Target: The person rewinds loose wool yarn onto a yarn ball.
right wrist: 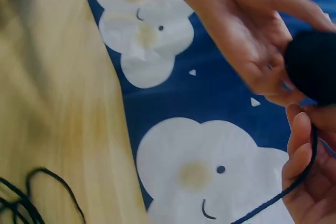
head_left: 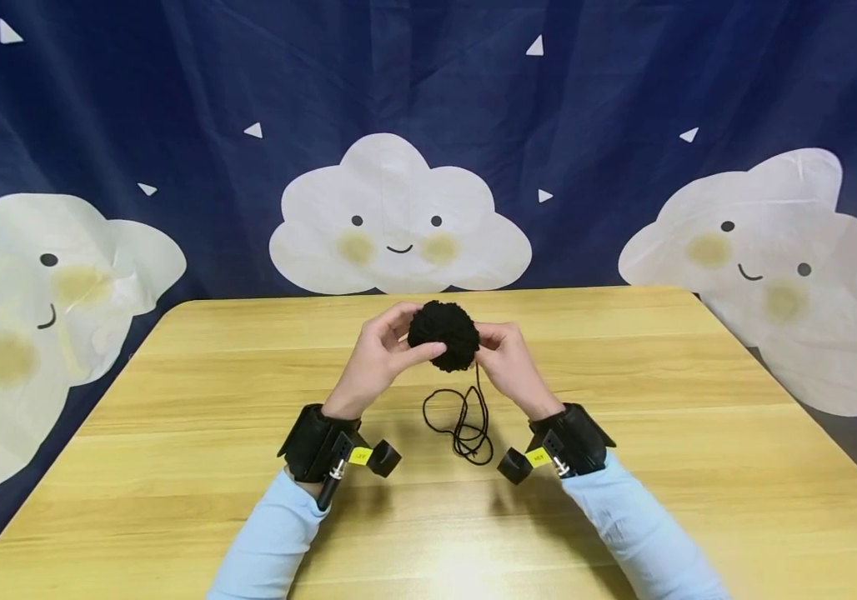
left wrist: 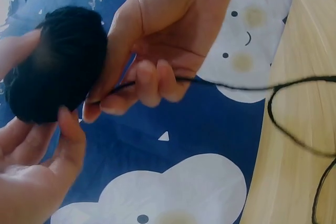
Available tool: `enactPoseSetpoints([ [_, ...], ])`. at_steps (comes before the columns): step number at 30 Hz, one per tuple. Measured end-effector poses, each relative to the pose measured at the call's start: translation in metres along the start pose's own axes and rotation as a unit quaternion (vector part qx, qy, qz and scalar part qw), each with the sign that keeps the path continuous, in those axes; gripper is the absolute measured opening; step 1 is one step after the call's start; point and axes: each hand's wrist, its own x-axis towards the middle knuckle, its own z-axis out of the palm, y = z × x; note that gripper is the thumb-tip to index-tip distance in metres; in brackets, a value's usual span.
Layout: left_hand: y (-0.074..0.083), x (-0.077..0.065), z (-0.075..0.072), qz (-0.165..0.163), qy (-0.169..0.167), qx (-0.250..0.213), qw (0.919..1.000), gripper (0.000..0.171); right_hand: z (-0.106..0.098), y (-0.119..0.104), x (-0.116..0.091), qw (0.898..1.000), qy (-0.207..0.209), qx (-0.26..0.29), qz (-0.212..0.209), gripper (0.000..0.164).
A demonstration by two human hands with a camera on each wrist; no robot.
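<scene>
A round black ball of yarn (head_left: 445,335) is held up above the table between both hands. My left hand (head_left: 378,358) grips it from the left, its thumb across the front and its fingers behind. At the ball's right side, my right hand (head_left: 507,362) pinches the loose yarn strand (left wrist: 226,85) between thumb and forefinger. In the left wrist view the strand runs through the right hand's curled fingers (left wrist: 148,83). From there the yarn tail (head_left: 464,421) hangs down and lies in loose loops on the wood. The ball (right wrist: 315,66) is partly cut off in the right wrist view.
The light wooden table (head_left: 173,467) spreads out beneath both hands. Behind it hangs a dark blue curtain (head_left: 428,75) printed with white smiling clouds (head_left: 398,192). Each wrist wears a black camera band (head_left: 574,437), with a small part jutting inward over the table.
</scene>
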Motion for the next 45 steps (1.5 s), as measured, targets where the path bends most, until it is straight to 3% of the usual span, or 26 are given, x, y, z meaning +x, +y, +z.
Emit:
enactPoseSetpoints([
  [5, -0.003, -0.001, -0.003, -0.006, 0.034, 0.008, 0.9994, 0.049, 0.011, -0.001, -0.004, 0.999, -0.041, 0.005, 0.003, 0.016],
  [11, -0.01, 0.0, -0.006, 0.055, 0.039, 0.007, 0.9977, 0.061, 0.015, -0.001, -0.007, 0.997, -0.076, -0.011, -0.009, 0.015],
  [18, -0.004, 0.0, -0.003, 0.029, 0.098, 0.055, 0.9933, 0.049, 0.015, -0.01, -0.011, 0.991, -0.119, -0.047, -0.031, 0.018],
  [19, -0.022, 0.004, -0.01, 0.038, 0.1, 0.052, 0.9929, 0.049, 0.015, -0.011, -0.011, 0.991, -0.119, -0.05, -0.034, 0.018],
  [21, -0.043, 0.009, -0.019, 0.053, 0.099, 0.059, 0.992, 0.05, 0.013, -0.016, -0.011, 0.991, -0.116, -0.053, -0.038, 0.017],
  [25, -0.073, 0.015, -0.034, 0.06, 0.09, 0.066, 0.9919, 0.053, 0.007, -0.024, -0.01, 0.993, -0.09, -0.057, -0.043, 0.014],
  [26, -0.056, 0.01, -0.028, 0.052, 0.089, 0.072, 0.9921, 0.052, 0.005, -0.025, -0.01, 0.994, -0.083, -0.053, -0.045, 0.014],
  [32, -0.023, 0.0, -0.015, 0.018, 0.072, 0.101, 0.9921, 0.058, -0.004, -0.029, -0.008, 0.997, -0.038, -0.012, -0.069, 0.015],
  [33, -0.029, 0.003, -0.017, 0.023, 0.064, 0.104, 0.9922, 0.059, -0.005, -0.03, -0.008, 0.997, -0.03, -0.006, -0.074, 0.015],
  [37, -0.014, 0.001, -0.011, 0.022, 0.016, 0.101, 0.9945, 0.059, -0.009, -0.031, -0.006, 0.996, -0.003, 0.015, -0.091, 0.015],
  [45, -0.004, 0.0, -0.005, -0.036, -0.044, 0.1, 0.9934, 0.046, -0.011, -0.026, -0.003, 0.995, 0.016, 0.054, -0.081, 0.015],
])
